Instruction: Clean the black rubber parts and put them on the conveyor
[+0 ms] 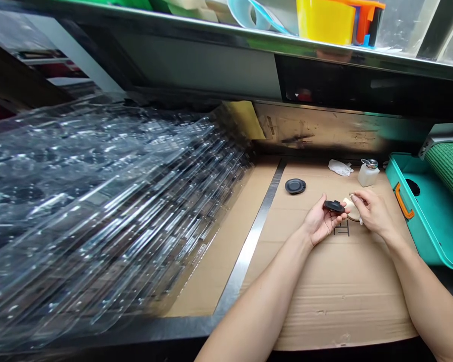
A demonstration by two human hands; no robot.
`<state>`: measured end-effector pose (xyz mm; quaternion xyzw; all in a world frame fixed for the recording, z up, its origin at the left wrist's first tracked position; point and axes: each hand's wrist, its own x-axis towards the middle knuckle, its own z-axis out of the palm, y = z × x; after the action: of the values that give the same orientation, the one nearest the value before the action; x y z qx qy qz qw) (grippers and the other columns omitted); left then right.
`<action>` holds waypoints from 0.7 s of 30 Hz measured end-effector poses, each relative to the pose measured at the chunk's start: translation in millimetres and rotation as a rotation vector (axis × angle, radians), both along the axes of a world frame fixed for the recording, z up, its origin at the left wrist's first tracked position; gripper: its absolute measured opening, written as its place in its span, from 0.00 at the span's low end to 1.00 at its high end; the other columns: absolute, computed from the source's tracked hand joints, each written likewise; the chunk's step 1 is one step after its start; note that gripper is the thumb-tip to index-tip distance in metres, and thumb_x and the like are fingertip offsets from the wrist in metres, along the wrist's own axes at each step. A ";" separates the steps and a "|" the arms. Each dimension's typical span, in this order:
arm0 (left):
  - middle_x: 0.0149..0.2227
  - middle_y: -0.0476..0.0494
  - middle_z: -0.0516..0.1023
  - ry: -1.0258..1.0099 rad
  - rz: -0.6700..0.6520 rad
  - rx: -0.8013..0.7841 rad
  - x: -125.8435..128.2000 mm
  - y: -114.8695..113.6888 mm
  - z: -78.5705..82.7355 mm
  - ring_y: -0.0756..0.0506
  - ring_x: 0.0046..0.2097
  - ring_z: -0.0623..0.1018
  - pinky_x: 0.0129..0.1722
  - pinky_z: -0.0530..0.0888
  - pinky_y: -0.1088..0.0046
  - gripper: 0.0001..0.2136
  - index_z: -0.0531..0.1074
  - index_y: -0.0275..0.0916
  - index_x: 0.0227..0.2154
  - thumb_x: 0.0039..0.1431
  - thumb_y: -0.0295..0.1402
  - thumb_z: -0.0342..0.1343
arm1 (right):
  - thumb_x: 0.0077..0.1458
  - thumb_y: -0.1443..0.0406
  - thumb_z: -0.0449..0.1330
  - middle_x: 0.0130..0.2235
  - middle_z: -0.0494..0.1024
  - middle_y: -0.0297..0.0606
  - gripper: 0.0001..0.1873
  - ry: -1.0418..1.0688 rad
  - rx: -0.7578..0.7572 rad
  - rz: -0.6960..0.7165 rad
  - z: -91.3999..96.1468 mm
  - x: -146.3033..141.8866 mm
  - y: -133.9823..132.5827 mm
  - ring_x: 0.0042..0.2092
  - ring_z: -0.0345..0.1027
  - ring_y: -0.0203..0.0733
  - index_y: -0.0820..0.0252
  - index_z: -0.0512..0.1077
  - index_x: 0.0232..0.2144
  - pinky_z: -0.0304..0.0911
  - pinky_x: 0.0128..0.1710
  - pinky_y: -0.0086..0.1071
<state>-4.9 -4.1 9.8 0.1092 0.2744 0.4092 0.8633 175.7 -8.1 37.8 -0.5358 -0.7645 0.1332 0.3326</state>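
My left hand [324, 221] is palm up, fingers closed around a round black plastic part [334, 206], which is tilted so that its thin edge shows. Close to its right, my right hand [370, 208] is pinched, with bits of white cloth [361, 221] peeking out at the fingers. Between the two hands is a beige rounded piece [351, 208], partly covered by the right fingers; whether it is touched I cannot tell. Another round black part [295, 186] lies flat on the cardboard, beyond the left hand.
Stacked clear plastic trays [136, 211] fill the left side. Cardboard [324, 301] covers the worktop. At the back are a crumpled white cloth [340, 167] and a white pump bottle [368, 173]. A teal bin [430, 236] stands right, beside a green conveyor belt [451, 161]. A shelf [211, 32] overhangs.
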 end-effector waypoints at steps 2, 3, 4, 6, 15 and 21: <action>0.32 0.27 0.80 0.017 0.006 0.013 2.4 -0.3 -2.8 0.45 0.29 0.81 0.27 0.79 0.76 0.31 0.75 0.25 0.38 0.70 0.51 0.38 | 0.66 0.61 0.50 0.44 0.80 0.42 0.15 0.023 -0.041 0.034 -2.9 -6.7 -2.9 0.45 0.72 0.43 0.58 0.76 0.44 0.65 0.48 0.33; 0.32 0.29 0.80 0.026 0.010 0.028 3.6 -0.5 -4.3 0.45 0.30 0.81 0.28 0.79 0.75 0.30 0.75 0.26 0.37 0.70 0.50 0.39 | 0.66 0.61 0.51 0.43 0.80 0.41 0.15 0.018 -0.059 0.051 -5.0 -8.3 -3.4 0.45 0.72 0.42 0.57 0.76 0.45 0.65 0.48 0.32; 0.32 0.30 0.80 0.041 0.012 0.049 4.8 -0.9 -5.9 0.45 0.30 0.81 0.29 0.79 0.75 0.30 0.75 0.26 0.37 0.70 0.50 0.39 | 0.66 0.61 0.51 0.43 0.80 0.40 0.15 0.005 -0.070 0.065 -7.3 -9.0 -3.4 0.45 0.72 0.42 0.57 0.76 0.44 0.65 0.48 0.32; 0.31 0.32 0.80 0.099 0.007 0.094 7.3 -2.5 -8.4 0.45 0.29 0.81 0.29 0.79 0.74 0.29 0.75 0.27 0.36 0.70 0.50 0.40 | 0.66 0.62 0.52 0.41 0.79 0.39 0.14 -0.034 -0.071 0.077 -12.7 -8.8 -2.0 0.44 0.72 0.41 0.57 0.77 0.43 0.64 0.47 0.31; 0.22 0.41 0.76 0.420 0.036 0.293 20.8 -12.8 -11.4 0.48 0.21 0.75 0.19 0.72 0.76 0.24 0.73 0.32 0.30 0.70 0.46 0.43 | 0.66 0.64 0.51 0.36 0.73 0.38 0.12 -0.291 -0.016 0.115 -27.4 -4.8 1.7 0.35 0.67 0.38 0.58 0.74 0.35 0.59 0.38 0.29; 0.17 0.41 0.73 0.586 0.048 0.396 26.1 -11.0 -21.6 0.49 0.18 0.73 0.17 0.69 0.77 0.30 0.73 0.32 0.23 0.68 0.53 0.42 | 0.65 0.66 0.51 0.36 0.73 0.38 0.11 -0.325 0.049 0.133 -28.3 -7.5 -0.7 0.34 0.65 0.38 0.57 0.71 0.32 0.58 0.36 0.30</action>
<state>21.2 -15.1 -11.9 0.3809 0.4283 0.4260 0.7000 168.2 -8.8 9.6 -0.4902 -0.8451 0.0479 0.2078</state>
